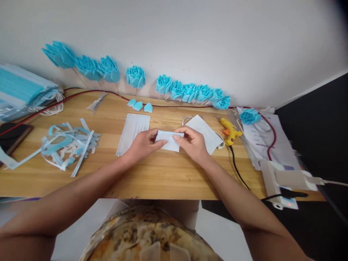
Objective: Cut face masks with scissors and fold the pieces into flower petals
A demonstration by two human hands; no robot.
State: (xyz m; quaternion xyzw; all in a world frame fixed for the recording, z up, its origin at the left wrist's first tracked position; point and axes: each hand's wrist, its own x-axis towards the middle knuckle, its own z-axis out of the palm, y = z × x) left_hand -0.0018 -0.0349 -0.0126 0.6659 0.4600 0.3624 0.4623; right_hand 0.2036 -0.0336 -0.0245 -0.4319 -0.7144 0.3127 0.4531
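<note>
Both my hands meet over the middle of the wooden table [152, 174]. My left hand [143, 144] and my right hand [191, 142] pinch the two ends of a small white folded piece of mask cloth [169, 140], fingers closed on it. A flat white mask sheet [132, 132] lies just left of my left hand. Another white mask [208, 133] lies right of my right hand. Three small blue folded petals [140, 105] sit behind, near the wall.
Blue cloth flowers [190, 92] line the wall. A pile of cut strips [67, 145] lies at left, a stack of masks [21, 90] far left. A yellow glue gun [230, 131], papers [261, 141] and a power strip [280, 185] are at right.
</note>
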